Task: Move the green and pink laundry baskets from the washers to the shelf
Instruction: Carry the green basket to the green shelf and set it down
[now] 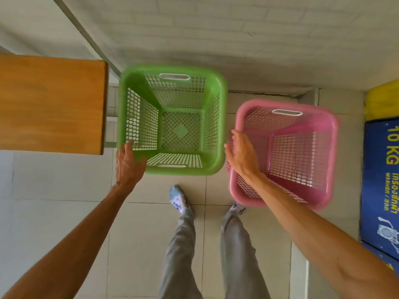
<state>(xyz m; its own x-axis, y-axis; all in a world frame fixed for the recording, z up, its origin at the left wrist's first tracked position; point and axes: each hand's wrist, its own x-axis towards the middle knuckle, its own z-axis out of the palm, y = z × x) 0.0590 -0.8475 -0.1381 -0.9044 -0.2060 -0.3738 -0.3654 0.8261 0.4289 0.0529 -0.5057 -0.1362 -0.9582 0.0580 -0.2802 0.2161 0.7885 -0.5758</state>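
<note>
An empty green laundry basket (216, 126) with lattice walls hangs in front of me, above the tiled floor. My left hand (129, 162) grips its near-left corner rim. To its right, lower and tilted, is an empty pink laundry basket (323, 152). My right hand (241, 154) holds the pink basket's left rim, fingers curled over the edge. Both baskets have white-edged handle slots on their far walls.
A wooden shelf board (51, 104) juts in from the left, right beside the green basket. A blue washer front marked "10 KG" (380, 182) stands at the right edge, with something yellow (382, 100) above it. A white brick wall (216, 35) is ahead. My legs stand on pale tiles.
</note>
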